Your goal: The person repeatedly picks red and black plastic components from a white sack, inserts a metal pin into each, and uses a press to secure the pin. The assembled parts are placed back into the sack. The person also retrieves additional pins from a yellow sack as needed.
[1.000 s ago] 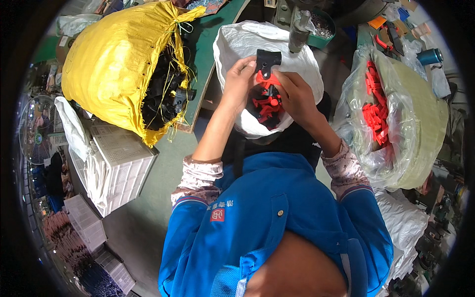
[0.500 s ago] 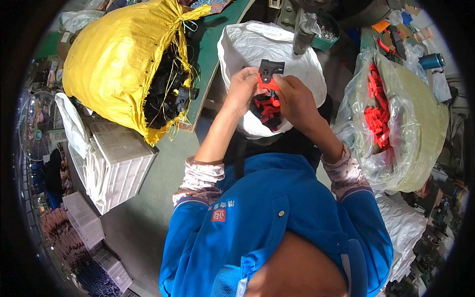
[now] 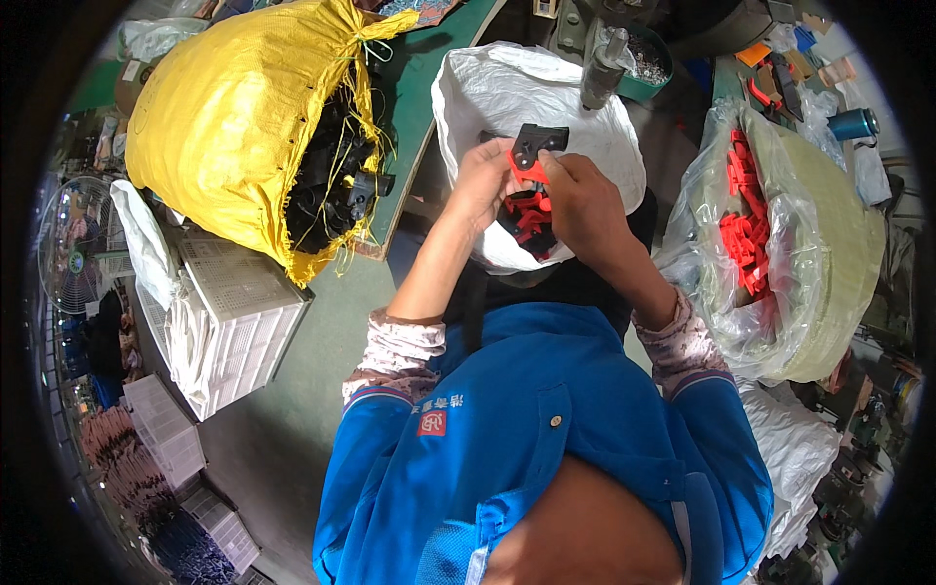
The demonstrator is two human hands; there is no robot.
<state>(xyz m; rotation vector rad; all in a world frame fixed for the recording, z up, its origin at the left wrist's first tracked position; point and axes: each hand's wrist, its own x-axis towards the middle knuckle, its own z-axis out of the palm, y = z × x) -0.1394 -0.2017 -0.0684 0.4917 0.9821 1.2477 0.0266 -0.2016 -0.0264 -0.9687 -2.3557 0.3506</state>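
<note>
While both hands meet over the mouth of a white sack [image 3: 476,86], a red piece [image 3: 529,171] sits between them, with a black piece [image 3: 540,139] set against its far edge. The left hand [image 3: 480,187] comes in from 8 o'clock, thumb and fingers pinching the red piece's left end. The right hand [image 3: 588,200] comes in from 4 o'clock, its fingers pinching at the right end, with the thumb nearest the black piece; whether it presses on that one too, I cannot tell. The black piece lies toward 12 to 1 o'clock from the fingers, and the pair's long axis runs roughly from 7 to 1 o'clock. Whether the two are joined is hidden.

Below the hands, at 6 o'clock from the held pair, the white sack holds a heap of red and black parts [image 3: 531,220]. At 4 o'clock, well apart, a pale green sack [image 3: 843,263] with a clear plastic liner [image 3: 790,249] holds loose red parts [image 3: 746,244]. At 9 o'clock a yellow sack [image 3: 224,127] lies on the green worktop [image 3: 417,107], its mouth turned toward the hands and packed with black parts [image 3: 336,171]. Farther out, at 1 o'clock, a green tub [image 3: 639,91] contains small, indistinct bits [image 3: 647,58].
</note>
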